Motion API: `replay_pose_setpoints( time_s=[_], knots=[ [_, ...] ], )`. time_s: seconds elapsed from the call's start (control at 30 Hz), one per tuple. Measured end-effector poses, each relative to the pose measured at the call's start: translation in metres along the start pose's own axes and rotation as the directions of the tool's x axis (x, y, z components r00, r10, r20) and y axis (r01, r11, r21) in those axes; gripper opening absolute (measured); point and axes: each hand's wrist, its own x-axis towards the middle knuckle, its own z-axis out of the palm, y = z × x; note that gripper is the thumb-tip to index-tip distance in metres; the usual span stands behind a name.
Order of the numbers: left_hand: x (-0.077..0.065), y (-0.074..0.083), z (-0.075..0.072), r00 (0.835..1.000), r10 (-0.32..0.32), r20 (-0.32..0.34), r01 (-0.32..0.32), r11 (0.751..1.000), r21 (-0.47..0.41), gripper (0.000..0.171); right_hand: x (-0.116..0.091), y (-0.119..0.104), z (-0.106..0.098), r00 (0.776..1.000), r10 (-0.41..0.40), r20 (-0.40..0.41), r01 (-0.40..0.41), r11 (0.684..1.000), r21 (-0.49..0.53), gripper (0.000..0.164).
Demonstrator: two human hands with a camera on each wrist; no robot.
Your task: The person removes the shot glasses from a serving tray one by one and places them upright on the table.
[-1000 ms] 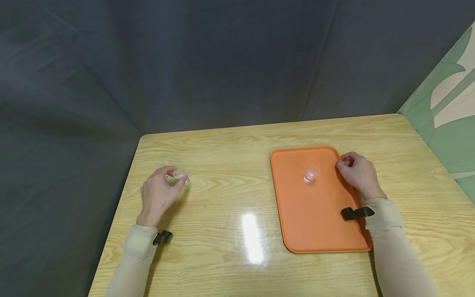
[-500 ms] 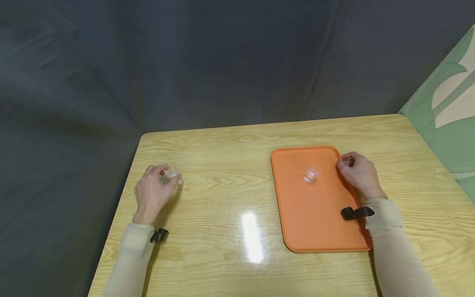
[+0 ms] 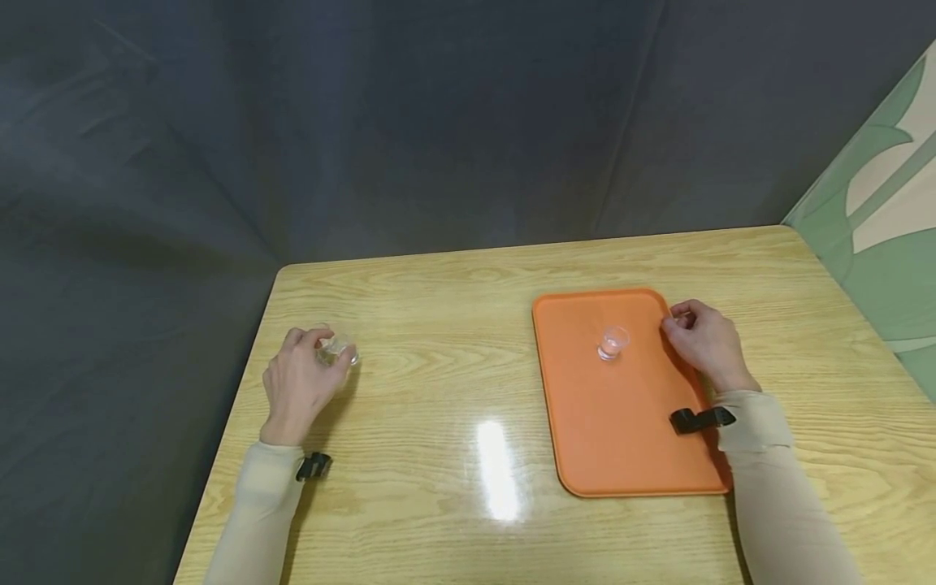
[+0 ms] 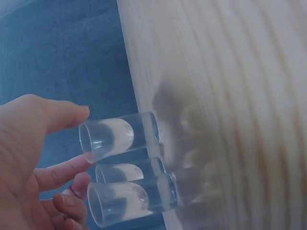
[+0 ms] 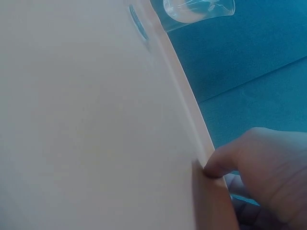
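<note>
My left hand [image 3: 303, 378] is at the left of the table around small clear shot glasses. In the left wrist view its thumb and a finger pinch the rim of one shot glass [image 4: 117, 136]. Two more shot glasses, a rear one [image 4: 129, 171] and a nearer one [image 4: 132, 200], stand close beside it, below the other curled fingers. My right hand [image 3: 705, 341] holds the right rim of an orange tray [image 3: 607, 431], its thumb on the edge and fingers outside it. Another shot glass [image 3: 613, 344] stands upright on the tray, left of that hand.
The wooden table [image 3: 424, 406] reaches back to a dark curtain [image 3: 468, 122], which also hangs past its left edge. A green leaf-patterned cloth [image 3: 899, 268] lies beyond the right edge.
My left hand has shifted slightly left with the shot glass between its fingers, closer to the other glasses, then stays still. The right hand and the tray have not moved.
</note>
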Motion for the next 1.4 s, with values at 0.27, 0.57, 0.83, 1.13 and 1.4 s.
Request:
replay_pose_setpoints(
  time_s=[0.27, 0.57, 0.83, 1.13, 1.4],
  knots=[
    [0.000, 0.011, -0.003, 0.995, 0.065, -0.079, -0.069, 0.996, -0.060, 0.035, 0.000, -0.001, -0.001, 1.000, 0.000, 0.005, 0.000, 1.000, 0.000, 0.045],
    [-0.003, 0.032, 0.001, 0.978, 0.180, -0.104, -0.187, 0.981, -0.060, 0.016, 0.000, 0.000, 0.000, 1.000, 0.004, 0.008, -0.004, 1.000, 0.002, 0.045],
    [-0.006, 0.052, 0.013, 0.973, 0.230, -0.030, -0.231, 0.972, -0.045, 0.018, 0.000, 0.000, 0.000, 1.000, 0.001, 0.009, -0.001, 1.000, 0.001, 0.044],
    [-0.010, 0.080, 0.027, 0.946, 0.324, 0.025, -0.323, 0.945, -0.041, 0.011, 0.000, -0.002, 0.000, 1.000, -0.002, 0.006, 0.002, 1.000, -0.001, 0.043],
    [-0.011, 0.102, 0.039, 0.920, 0.385, 0.065, -0.379, 0.921, -0.088, 0.011, 0.002, 0.002, 0.001, 1.000, 0.014, 0.016, -0.014, 1.000, 0.001, 0.045]
  ],
)
